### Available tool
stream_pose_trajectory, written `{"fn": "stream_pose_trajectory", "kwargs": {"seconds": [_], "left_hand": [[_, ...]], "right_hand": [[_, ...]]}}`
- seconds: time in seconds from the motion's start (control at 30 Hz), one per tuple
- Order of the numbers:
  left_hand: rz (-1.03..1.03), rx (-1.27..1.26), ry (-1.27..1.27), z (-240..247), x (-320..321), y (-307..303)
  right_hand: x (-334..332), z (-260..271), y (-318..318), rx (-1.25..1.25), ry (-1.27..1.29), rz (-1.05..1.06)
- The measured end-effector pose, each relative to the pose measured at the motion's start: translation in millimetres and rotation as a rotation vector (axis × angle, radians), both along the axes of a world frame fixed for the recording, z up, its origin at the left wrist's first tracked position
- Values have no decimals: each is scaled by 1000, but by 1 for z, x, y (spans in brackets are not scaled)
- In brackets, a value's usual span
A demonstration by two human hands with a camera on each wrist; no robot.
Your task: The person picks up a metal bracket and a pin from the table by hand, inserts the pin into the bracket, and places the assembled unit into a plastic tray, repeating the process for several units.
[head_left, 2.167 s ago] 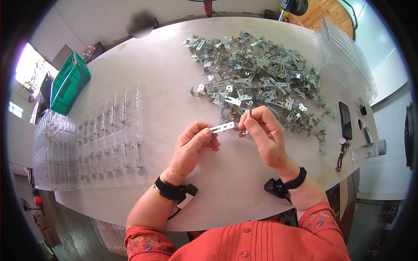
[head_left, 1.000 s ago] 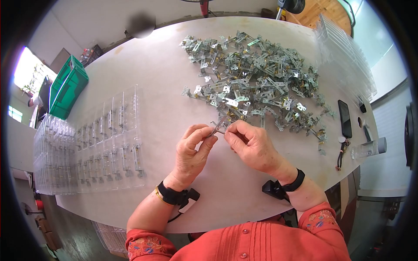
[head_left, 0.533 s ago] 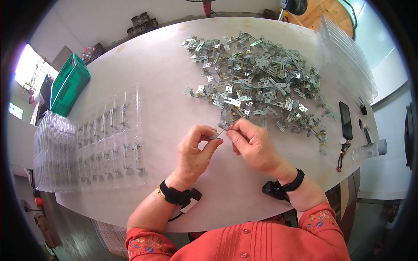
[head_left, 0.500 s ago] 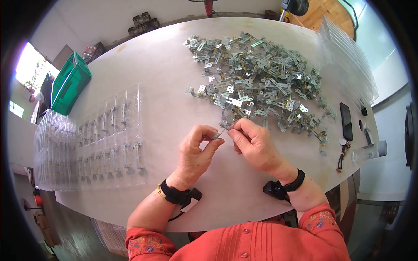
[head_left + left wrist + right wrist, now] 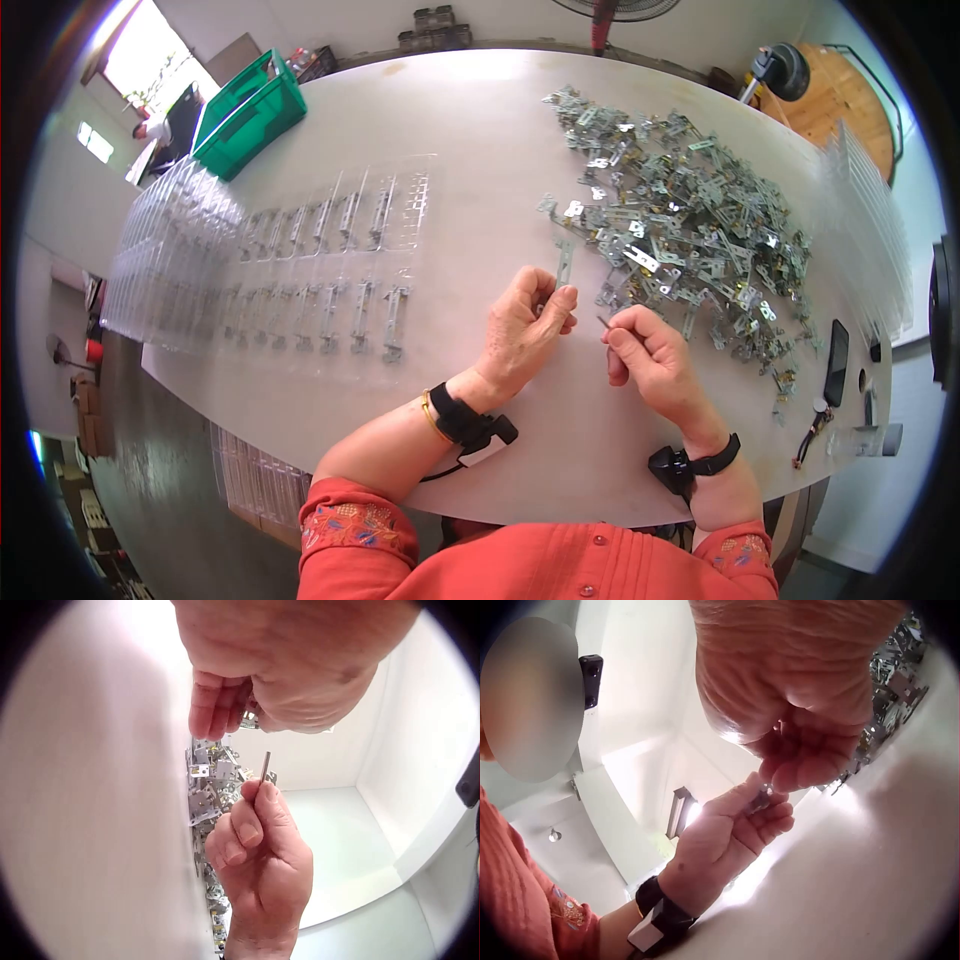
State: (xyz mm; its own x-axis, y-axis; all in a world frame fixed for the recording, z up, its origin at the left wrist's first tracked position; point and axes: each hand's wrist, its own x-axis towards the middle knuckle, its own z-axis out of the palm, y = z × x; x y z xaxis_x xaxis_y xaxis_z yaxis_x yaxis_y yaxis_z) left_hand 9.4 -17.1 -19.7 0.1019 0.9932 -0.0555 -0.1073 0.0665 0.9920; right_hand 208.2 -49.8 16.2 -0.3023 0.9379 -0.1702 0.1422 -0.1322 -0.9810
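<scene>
In the head view the left hand (image 5: 522,335) pinches a flat slotted metal piece (image 5: 565,262) between thumb and fingers, its long end pointing up and away. To its right, the right hand (image 5: 655,365) pinches a thin metal rod (image 5: 603,322), which also stands out of the right hand (image 5: 262,862) in the left wrist view. The two hands are apart. Beyond them lies a heap of small metal parts (image 5: 690,200). In the right wrist view the left hand's fingers (image 5: 769,821) partly hide the held piece.
Left on the table (image 5: 470,130) lies a clear tray (image 5: 432,200) with rows of metal parts, beside stacked clear trays (image 5: 165,260). A green crate (image 5: 250,115) stands behind. At the right are a phone (image 5: 837,362), a clear bottle (image 5: 865,441) and more trays (image 5: 860,230).
The head view has shifted, so the table's contents appear farther right. The hands have drawn apart, and the left hand's metal piece now points upward, clear of the right hand's rod.
</scene>
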Motion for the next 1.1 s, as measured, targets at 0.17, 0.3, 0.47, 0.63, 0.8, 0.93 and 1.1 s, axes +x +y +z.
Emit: {"fn": "stream_pose_trajectory", "kwargs": {"seconds": [0.17, 0.3, 0.47, 0.63, 0.8, 0.93, 1.1], "left_hand": [[-8, -125, -53, 2, -5, 5], [-19, -156, -80, -1, -6, 7], [-35, -188, -62, 5, -7, 9], [-24, -199, -72, 7, -6, 9], [-22, -191, -28, 4, -4, 11], [-33, -182, -38, 3, -3, 11], [-40, -196, -28, 3, -3, 12]], "right_hand": [[1, 5, 0, 174, 380, -61], [1, 38, 1, 330, 605, -38], [7, 112, -5, 419, 894, 61], [23, 171, -14, 392, 978, 492], [-2, 166, -44, 707, 1278, 143], [24, 168, -50, 629, 1209, 189], [99, 157, -85, 646, 1173, 171]]}}
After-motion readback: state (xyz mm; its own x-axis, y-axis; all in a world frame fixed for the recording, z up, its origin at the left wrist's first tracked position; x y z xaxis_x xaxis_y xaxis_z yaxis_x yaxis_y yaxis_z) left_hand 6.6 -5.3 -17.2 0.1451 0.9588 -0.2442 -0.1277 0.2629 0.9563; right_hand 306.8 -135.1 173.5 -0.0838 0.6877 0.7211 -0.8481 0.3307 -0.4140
